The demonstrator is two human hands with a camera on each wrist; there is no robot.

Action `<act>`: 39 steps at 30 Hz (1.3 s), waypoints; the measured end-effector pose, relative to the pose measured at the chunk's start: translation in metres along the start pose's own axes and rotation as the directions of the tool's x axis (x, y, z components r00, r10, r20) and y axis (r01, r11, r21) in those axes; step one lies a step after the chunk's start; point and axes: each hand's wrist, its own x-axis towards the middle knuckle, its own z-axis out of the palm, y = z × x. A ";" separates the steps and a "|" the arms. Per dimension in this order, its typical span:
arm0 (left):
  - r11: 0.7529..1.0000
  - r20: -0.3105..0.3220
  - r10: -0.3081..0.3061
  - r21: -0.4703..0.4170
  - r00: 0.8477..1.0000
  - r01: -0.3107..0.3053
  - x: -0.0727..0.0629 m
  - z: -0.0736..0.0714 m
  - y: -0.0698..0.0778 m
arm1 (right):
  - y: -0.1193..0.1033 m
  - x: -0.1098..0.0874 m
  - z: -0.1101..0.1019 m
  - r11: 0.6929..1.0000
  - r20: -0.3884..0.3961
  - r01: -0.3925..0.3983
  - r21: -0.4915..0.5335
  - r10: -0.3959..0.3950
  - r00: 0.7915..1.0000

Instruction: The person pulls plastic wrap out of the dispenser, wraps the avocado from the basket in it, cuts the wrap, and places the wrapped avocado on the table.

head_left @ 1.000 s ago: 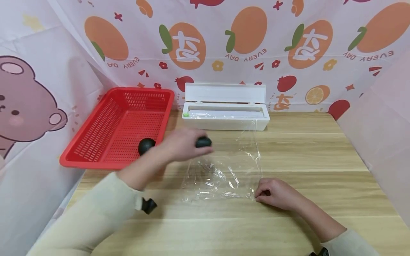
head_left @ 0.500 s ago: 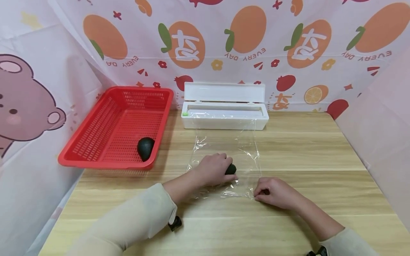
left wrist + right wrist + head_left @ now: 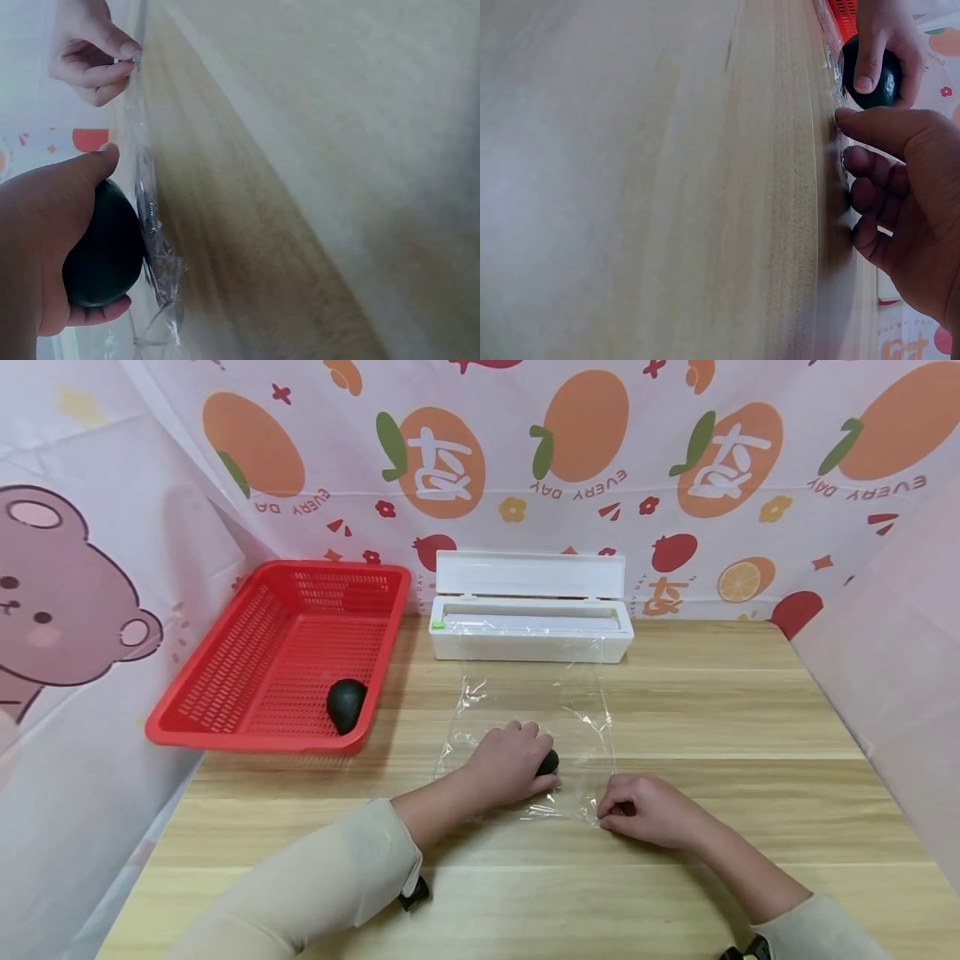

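My left hand [image 3: 510,768] grips a dark green avocado [image 3: 549,763] on the near part of a clear sheet of cling film [image 3: 536,693]. In the left wrist view the thumb and fingers wrap around the avocado [image 3: 105,247], whose side meets the crinkled film. At the film's near right corner my right hand [image 3: 648,810] pinches the edge between thumb and curled fingers. The right wrist view has its fingertips low at the table, with the avocado [image 3: 889,79] just beyond. The film runs back to a white dispenser box [image 3: 525,647] with its lid raised.
A red plastic basket [image 3: 247,743] stands at the left with a second avocado [image 3: 347,706] in its near right corner. A fruit-print curtain [image 3: 517,460] hangs behind the wooden table [image 3: 750,710]. The dispenser carries a green slider [image 3: 438,625] at its left end.
The left hand has carried the avocado from beside the basket, rightward and toward the body, down onto the film. The avocado in the basket has shifted slightly. The right hand keeps its pinch.
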 end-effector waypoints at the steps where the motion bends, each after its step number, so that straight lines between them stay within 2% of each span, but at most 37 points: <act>1: 1.000 -0.005 -0.001 0.001 1.000 0.001 0.000 0.001 0.000 | 0.000 0.000 0.000 1.000 0.000 0.001 -0.002 -0.001 1.000; 6: 1.000 -0.023 -0.012 0.000 1.000 0.012 0.001 0.004 0.000 | 0.000 -0.001 -0.002 1.000 -0.002 0.004 0.013 -0.004 1.000; 9: 1.000 -0.030 -0.017 -0.010 0.999 0.017 0.000 0.004 -0.001 | 0.000 -0.001 -0.003 0.998 -0.008 -0.001 0.055 0.001 1.000; 15: 0.999 -0.036 -0.013 -0.036 0.999 0.012 0.002 0.001 -0.002 | 0.000 -0.002 -0.007 0.994 -0.051 -0.009 0.110 0.015 0.999; 18: 0.999 -0.024 -0.011 -0.041 1.000 0.010 0.002 0.001 -0.002 | -0.003 0.001 -0.005 0.998 -0.079 0.011 0.066 -0.006 0.997; 23: 0.999 -0.009 -0.011 -0.044 1.000 0.010 0.001 0.001 -0.004 | -0.015 0.011 0.006 0.997 -0.133 0.049 -0.065 -0.057 0.989; 28: 0.998 0.053 -0.034 -0.048 0.998 0.037 0.000 -0.006 -0.003 | -0.024 0.022 0.017 0.983 -0.140 0.093 -0.157 -0.115 0.983; 32: 0.992 0.121 -0.075 -0.094 0.990 0.087 -0.001 -0.012 -0.002 | -0.026 0.028 0.024 0.962 -0.158 0.169 -0.215 -0.205 0.966; 35: 0.979 0.165 -0.088 -0.167 0.982 0.116 -0.001 -0.016 -0.003 | -0.027 0.031 0.027 0.949 -0.178 0.199 -0.244 -0.246 0.953; 39: 0.939 0.231 -0.075 -0.312 0.970 0.147 -0.001 -0.021 -0.008 | -0.029 0.033 0.025 0.950 -0.190 0.191 -0.246 -0.241 0.952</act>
